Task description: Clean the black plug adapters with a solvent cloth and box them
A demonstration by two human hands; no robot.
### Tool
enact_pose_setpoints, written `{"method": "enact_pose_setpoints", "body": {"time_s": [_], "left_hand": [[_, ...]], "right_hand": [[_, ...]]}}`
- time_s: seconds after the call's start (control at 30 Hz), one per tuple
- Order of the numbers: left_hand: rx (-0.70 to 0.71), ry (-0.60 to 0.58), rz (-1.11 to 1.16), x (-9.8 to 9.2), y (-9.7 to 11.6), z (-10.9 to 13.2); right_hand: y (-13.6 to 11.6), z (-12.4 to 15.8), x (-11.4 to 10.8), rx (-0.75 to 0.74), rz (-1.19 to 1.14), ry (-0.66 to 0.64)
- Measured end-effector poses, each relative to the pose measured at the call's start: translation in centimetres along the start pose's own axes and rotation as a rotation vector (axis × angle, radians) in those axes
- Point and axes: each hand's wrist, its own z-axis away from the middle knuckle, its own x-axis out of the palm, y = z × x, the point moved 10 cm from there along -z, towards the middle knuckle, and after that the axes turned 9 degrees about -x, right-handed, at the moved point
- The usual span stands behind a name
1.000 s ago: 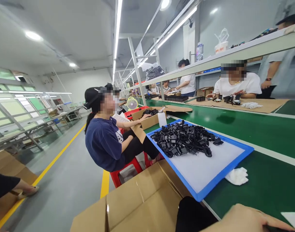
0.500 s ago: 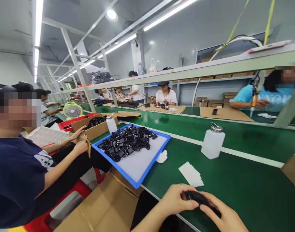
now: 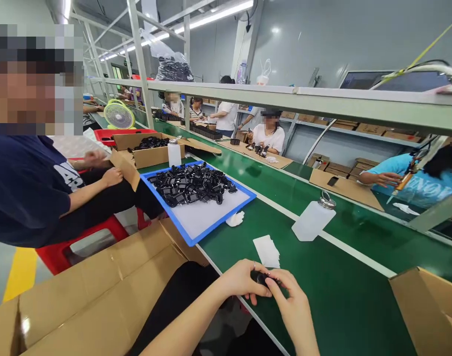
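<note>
Over the front edge of the green bench, my left hand [image 3: 242, 279] is closed around a small black power adapter [image 3: 262, 279], which looks like those in the tray. The fingers of my right hand [image 3: 290, 294] pinch the same piece from the other side, and much of it is hidden by both hands. Just beyond my fingers lie some white paper sheets [image 3: 267, 251]. Left of them, a blue-rimmed tray [image 3: 190, 241] holds a heap of black power adapters [image 3: 192, 183] with cords. A crumpled white wipe [image 3: 235, 219] touches the bench beside the tray.
A white pump bottle [image 3: 312, 221] stands on the green bench [image 3: 344, 282]; another bottle [image 3: 174, 153] is behind the tray. An open carton [image 3: 414, 301] is at right, a large carton [image 3: 88, 291] at lower left. A co-worker [image 3: 29, 188] sits at left. A shelf beam [image 3: 285, 99] crosses above.
The view has turned and shifted, so the bench things sit further left and higher. My hands have drawn closer together around the black adapter, covering more of it. The co-worker's hands have moved at the cardboard flap.
</note>
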Motion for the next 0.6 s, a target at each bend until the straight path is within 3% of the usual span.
{"method": "enact_pose_setpoints", "body": {"time_s": [0.13, 0.3, 0.43, 0.53, 0.6], "left_hand": [[-0.003, -0.002, 0.005, 0.0, 0.0, -0.3], [0.072, -0.025, -0.187, 0.4, 0.7, -0.5], [0.182, -0.135, -0.433, 2.0, 1.7, -1.5], [0.211, -0.188, -0.578, 2.3, 1.4, -2.1], [0.183, -0.19, -0.518, 1.2, 0.6, -2.5]], "right_hand": [[0.6, -0.2, 0.1, 0.001, -0.016, 0.039], [-1.5, -0.6, 0.0, 0.03, 0.174, -0.091], [-2.1, 0.3, -0.8, 0.075, 0.308, -0.16], [-2.9, 2.9, -4.3, 0.183, 0.43, -0.074], [-4.5, 4.8, -8.9, 0.236, 0.5, 0.084]]}}
